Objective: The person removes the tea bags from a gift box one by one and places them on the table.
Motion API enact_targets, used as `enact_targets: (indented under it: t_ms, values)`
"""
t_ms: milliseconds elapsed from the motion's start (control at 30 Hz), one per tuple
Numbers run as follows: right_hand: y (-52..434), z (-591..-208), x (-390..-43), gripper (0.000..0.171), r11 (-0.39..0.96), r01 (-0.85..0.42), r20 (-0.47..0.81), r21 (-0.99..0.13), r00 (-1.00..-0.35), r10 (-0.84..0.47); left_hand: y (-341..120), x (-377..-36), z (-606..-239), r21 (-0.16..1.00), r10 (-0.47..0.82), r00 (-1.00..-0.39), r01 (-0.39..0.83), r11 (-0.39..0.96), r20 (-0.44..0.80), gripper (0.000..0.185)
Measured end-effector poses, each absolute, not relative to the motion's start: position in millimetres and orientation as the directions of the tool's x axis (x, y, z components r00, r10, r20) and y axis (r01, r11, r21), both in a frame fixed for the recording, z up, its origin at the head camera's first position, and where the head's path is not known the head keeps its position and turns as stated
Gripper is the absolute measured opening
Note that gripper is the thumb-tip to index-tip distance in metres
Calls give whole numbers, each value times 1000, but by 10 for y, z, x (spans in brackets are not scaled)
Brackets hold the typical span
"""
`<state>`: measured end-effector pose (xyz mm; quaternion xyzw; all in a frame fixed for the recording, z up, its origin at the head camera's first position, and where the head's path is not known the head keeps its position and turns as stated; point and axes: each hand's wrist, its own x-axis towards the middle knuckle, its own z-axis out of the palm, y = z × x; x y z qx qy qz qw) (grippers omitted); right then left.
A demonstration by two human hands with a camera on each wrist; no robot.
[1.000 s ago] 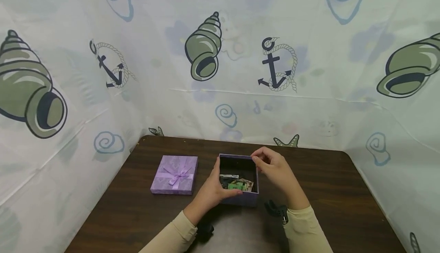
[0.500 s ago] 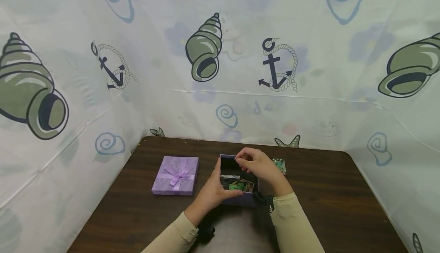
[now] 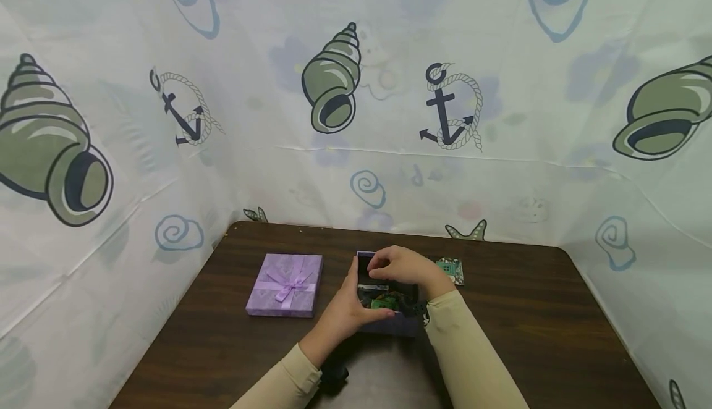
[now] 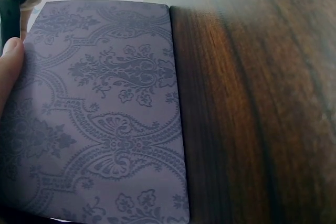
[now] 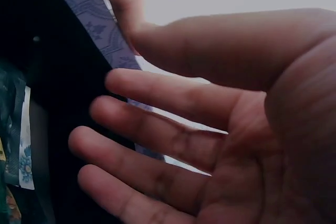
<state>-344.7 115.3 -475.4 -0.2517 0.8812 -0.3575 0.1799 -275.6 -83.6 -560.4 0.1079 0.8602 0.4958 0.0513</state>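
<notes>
A lidless purple box [image 3: 389,324] with a dark inside stands at the middle of the table. My left hand [image 3: 347,310] grips its near left corner, fingers along the left wall and thumb on the front rim. The box's patterned wall [image 4: 115,108] fills much of the left wrist view. My right hand [image 3: 403,267] is over the box opening, its fingers bent and reaching in. In the right wrist view nothing lies between its fingers [image 5: 152,87]. Inside, toward the front, lie several small flat printed pieces, one of them green [image 3: 385,303].
Left of the box sits its purple lid [image 3: 285,285] with a ribbon bow. A small flat green patterned piece [image 3: 452,270] lies at the right behind my right wrist. Patterned cloth [image 3: 389,168] hangs around the brown wooden table [image 3: 534,310].
My right hand has moved left from the box's right rim to over its opening. The green patterned piece on the table has come into view. My left hand stays on the box.
</notes>
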Motion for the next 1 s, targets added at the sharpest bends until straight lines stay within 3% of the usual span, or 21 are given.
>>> enact_targets:
  t_ms: [233,600,1000]
  values:
    - [1050,-4745,-3557,32,703,-375,-240,-605,-756,-610,-836,-2759,-5600,871,237,-971,125,475,10,143]
    - [1045,-4963,-3701,48,758,-379,-416,-531,-663,-623,-832,-2758,-5624,872,244,-969,141,470,25,143]
    - [1130,-5071,-3785,44,618,-303,-346,-725,-615,-708,-820,-2759,-5630,863,243,-969,151,482,34,143]
